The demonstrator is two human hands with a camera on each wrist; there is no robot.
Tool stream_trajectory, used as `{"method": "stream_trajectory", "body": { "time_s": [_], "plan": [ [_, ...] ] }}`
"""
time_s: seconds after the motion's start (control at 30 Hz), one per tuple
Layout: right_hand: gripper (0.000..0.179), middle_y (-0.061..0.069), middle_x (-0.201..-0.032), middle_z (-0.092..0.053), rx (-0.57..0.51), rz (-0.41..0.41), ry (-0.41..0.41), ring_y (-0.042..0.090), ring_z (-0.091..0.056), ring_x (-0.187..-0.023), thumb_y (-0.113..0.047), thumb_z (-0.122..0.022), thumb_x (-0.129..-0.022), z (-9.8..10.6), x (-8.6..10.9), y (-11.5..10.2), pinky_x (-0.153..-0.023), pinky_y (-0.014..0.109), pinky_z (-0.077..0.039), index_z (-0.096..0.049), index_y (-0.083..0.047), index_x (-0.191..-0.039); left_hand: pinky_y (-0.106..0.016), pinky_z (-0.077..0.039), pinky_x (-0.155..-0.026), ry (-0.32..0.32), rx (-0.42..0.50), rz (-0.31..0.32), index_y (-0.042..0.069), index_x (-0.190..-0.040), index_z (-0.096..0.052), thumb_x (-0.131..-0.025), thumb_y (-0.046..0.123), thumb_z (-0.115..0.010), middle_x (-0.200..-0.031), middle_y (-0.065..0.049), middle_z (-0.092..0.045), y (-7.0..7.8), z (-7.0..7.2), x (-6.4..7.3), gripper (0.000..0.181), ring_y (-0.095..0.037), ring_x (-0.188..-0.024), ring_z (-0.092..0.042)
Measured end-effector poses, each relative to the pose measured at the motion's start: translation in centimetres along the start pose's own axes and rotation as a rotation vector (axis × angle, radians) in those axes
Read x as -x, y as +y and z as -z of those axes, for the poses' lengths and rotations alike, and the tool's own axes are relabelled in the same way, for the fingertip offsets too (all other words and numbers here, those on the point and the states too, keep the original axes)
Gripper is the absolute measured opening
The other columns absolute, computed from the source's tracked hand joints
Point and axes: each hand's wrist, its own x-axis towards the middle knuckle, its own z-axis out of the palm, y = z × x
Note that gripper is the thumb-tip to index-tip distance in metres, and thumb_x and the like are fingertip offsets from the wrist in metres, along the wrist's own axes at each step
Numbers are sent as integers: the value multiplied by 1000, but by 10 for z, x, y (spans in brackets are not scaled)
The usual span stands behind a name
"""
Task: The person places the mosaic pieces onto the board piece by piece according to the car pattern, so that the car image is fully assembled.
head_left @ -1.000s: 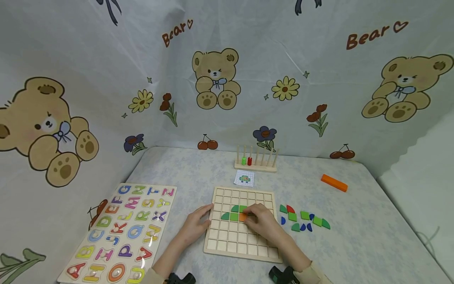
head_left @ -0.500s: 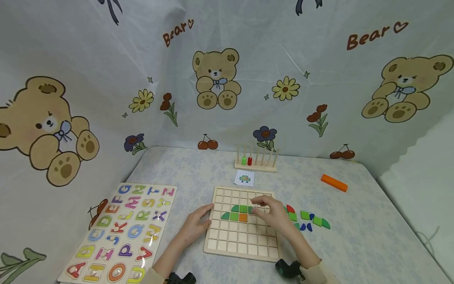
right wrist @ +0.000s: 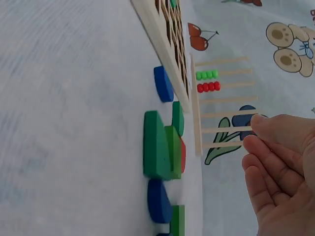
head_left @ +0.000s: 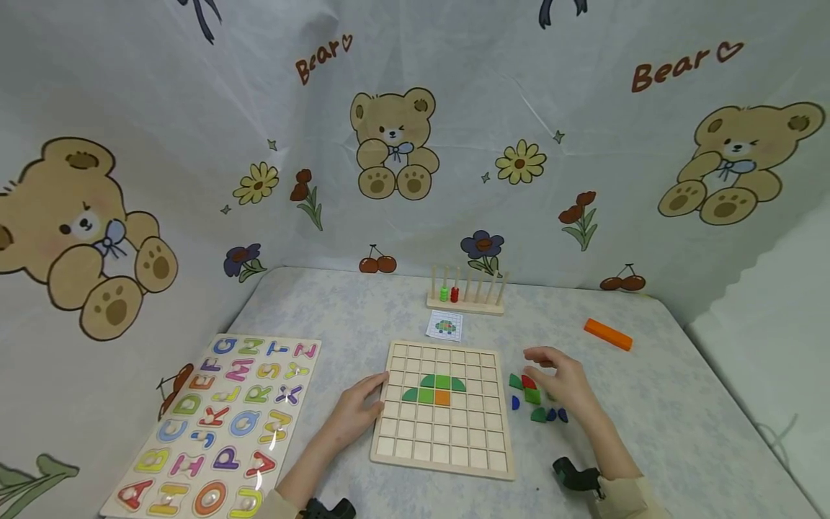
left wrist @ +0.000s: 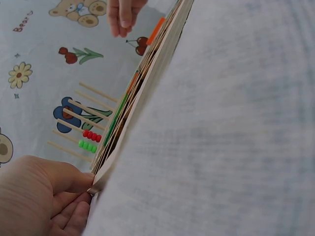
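Table [head_left: 545, 461]: pale, lower half of the frame.
Letter board [head_left: 173, 447]: lower left.
Grid board [head_left: 441, 435]: lower centre; six set pieces [head_left: 442, 398] in its upper part, five green, one orange.
Peg rack [head_left: 463, 305]: just right of centre, red and green beads.
Left hand [head_left: 359, 409]: left of the grid board, fingers curled, gripping its edge; a light hold should stop sliding.
Right hand [head_left: 565, 380]: right of centre, fingers loosely bent, nothing seen in them.
Card [head_left: 444, 326]: above the grid board.
Loose pieces [head_left: 538, 414]: by the right hand; probably best pinched singly by their sides.
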Motion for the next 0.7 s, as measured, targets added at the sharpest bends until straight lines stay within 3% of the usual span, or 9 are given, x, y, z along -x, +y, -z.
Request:
{"method": "stream_trajectory", "body": {
  "time_s": [0.33, 0.7],
  "plan": [
    [30, 12, -110, -64, 12, -152, -86, 33, -57, -101, -12, -66, -89, -1, 4, 18, -85, 50, -51, -62, -2, -117, -44, -37, -103, -4, 8, -5, -1, -137, -47, -88, -4, -60, -137, -18, -47, 0, 0, 0, 50, -30, -125, -45],
    [24, 10, -102, -65, 16, -74, -92, 25, -62, -91, -3, -66, -87, -13, 7, 36, -77, 36, -56, -64, 0, -110, -42, -36, -105, -10, 6, 29, 1, -137, -47, -88, -2, -61, -138, -16, -47, 2, 2, 1, 51, -27, -127, -43]
  ]
}}
